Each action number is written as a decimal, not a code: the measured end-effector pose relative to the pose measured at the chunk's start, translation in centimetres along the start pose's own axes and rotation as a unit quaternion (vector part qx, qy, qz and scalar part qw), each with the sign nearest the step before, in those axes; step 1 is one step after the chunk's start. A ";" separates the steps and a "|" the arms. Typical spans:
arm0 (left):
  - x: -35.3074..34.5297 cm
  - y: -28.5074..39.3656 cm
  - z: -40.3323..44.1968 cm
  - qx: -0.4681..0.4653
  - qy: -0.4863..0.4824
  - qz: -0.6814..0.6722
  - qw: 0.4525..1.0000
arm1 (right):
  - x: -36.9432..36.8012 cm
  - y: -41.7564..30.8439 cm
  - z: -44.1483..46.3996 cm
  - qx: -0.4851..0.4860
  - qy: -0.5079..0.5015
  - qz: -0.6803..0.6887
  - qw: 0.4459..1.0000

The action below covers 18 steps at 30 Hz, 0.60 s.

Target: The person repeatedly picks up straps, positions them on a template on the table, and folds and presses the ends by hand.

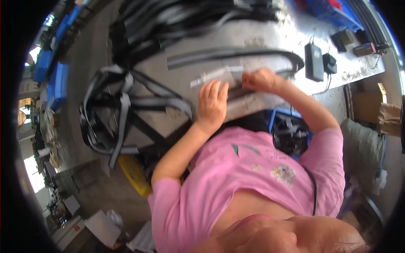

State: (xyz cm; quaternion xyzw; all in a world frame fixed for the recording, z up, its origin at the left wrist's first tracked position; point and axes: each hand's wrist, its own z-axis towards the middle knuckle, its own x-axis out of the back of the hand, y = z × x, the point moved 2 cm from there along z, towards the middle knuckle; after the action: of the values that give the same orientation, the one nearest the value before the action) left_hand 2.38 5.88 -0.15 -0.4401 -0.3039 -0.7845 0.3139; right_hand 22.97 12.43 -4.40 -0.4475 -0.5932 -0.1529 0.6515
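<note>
1. Left hand: fingers stretched out, slightly parted, nothing seen pinched; table contact can't be told.
2. Right hand: fingers curled tight, grey strap apparently pinched; exact grip hidden.
3. Strap: laid out ahead of both hands' fingers, looped round past the right fist, then run back toward it.
4. White strip: placed just ahead of left fingertips.
5. Tangled straps: heaped left of left fingers. Black pile: well ahead of them. Black device: set right of right fingers.
6. Step, judged: strap being handled near its returning end. Any further move would call for a firm right pinch, strap steadied by left fingers.
</note>
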 end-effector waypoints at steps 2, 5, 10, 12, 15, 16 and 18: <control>-1.6 1.2 -2.5 -0.014 -0.056 -0.058 0.997 | -2.3 0.4 0.3 -0.021 -0.002 -0.012 1.000; -3.2 2.8 -4.6 0.022 -0.137 -0.089 0.986 | -2.7 0.1 -0.1 -0.003 0.033 0.045 0.998; -4.4 2.8 -5.3 0.047 -0.170 -0.084 0.981 | -2.6 0.0 -0.3 -0.015 0.042 0.042 0.998; -5.1 2.5 -5.2 0.034 -0.179 -0.046 0.982 | -2.4 0.4 -0.4 -0.005 0.057 0.046 0.997; -5.6 1.9 -4.8 0.044 -0.173 -0.040 0.983 | -2.6 1.2 -0.4 -0.003 0.062 0.041 0.997; -5.7 1.8 -4.9 0.046 -0.175 -0.042 0.983 | -2.5 1.2 -0.3 -0.005 0.063 0.040 0.997; -5.8 1.8 -4.9 0.042 -0.167 -0.034 0.984 | -2.4 1.3 -0.2 -0.007 0.061 0.039 0.997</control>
State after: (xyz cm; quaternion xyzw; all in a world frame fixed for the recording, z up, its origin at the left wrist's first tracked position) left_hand 3.67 2.40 -6.97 -0.5411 -0.3993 -0.6966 0.2500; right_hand 23.45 12.16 -7.02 -0.4648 -0.5333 -0.1585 0.6888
